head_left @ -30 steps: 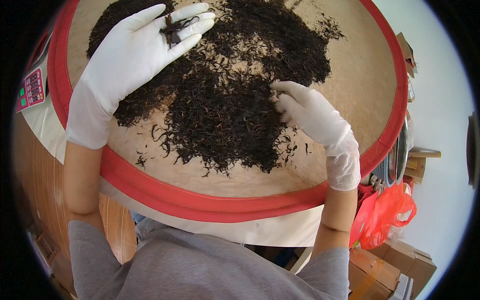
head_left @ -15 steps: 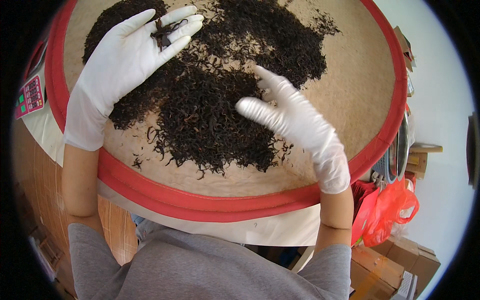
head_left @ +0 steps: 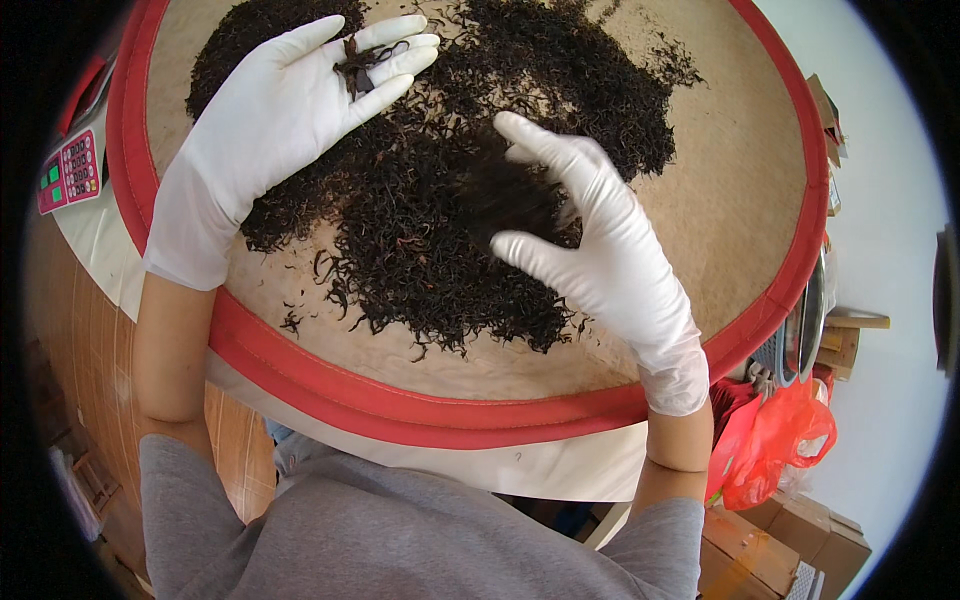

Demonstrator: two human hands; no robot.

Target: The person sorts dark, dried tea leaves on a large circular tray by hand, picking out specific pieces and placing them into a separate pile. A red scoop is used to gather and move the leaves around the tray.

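Observation:
My left hand (head_left: 290, 110), in a white glove, is held palm up above the heap with its fingers stretched. A few dark dried tea leaves (head_left: 360, 70) rest in it, across the fingers. My right hand (head_left: 585, 205), also gloved in white, is over the near part of the tea leaf pile (head_left: 430, 270), thumb and fingers apart. Between and below its fingers a patch of leaves is smeared by motion; the fingertips are partly blurred. The twisted, near-black leaves lie on a large round tan tray (head_left: 740, 220) with a red cloth rim.
More leaves form a heap (head_left: 590, 90) at the far right and another (head_left: 250, 50) at the far left. A pink keypad device (head_left: 70, 175) sits left of the tray. Red plastic bags (head_left: 790, 440) and cardboard boxes (head_left: 800, 530) stand at the right.
My right hand has shifted slightly, and leaves beneath it are now stirred and blurred. The left hand still holds its few leaves. The whole view has moved a little.

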